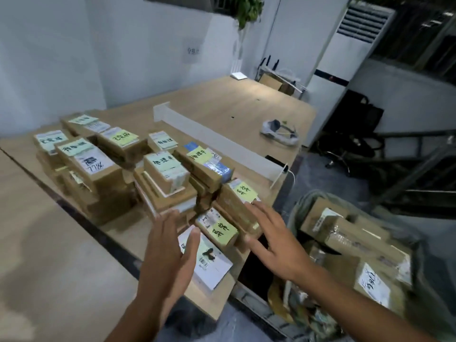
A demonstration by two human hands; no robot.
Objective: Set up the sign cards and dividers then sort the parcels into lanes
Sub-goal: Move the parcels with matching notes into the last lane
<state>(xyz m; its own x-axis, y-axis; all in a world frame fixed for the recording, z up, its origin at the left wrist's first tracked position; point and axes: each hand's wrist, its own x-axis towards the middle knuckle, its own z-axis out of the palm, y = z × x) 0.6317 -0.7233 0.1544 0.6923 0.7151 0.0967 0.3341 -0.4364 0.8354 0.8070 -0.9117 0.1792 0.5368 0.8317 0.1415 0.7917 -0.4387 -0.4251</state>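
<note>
Labelled parcels [103, 169] sat stacked on the wooden desk [222, 102], with a white divider [217, 139] lying just beyond them. The left hand [167, 253] and right hand [278, 245] hovered over the nearest ones, fingers released and spread. An air conditioner [345, 58] stood behind.

The left hand [170, 250] reaches up from 6 o'clock, held flat with its fingers straight and together, pointing to 12 o'clock. The right hand [276, 245] reaches in from 4 o'clock, palm down, its fingers spread toward 10 o'clock.

Both hands, left hand [170, 245] and right hand [276, 243], spread flat over stacked parcels [158, 174].
</note>
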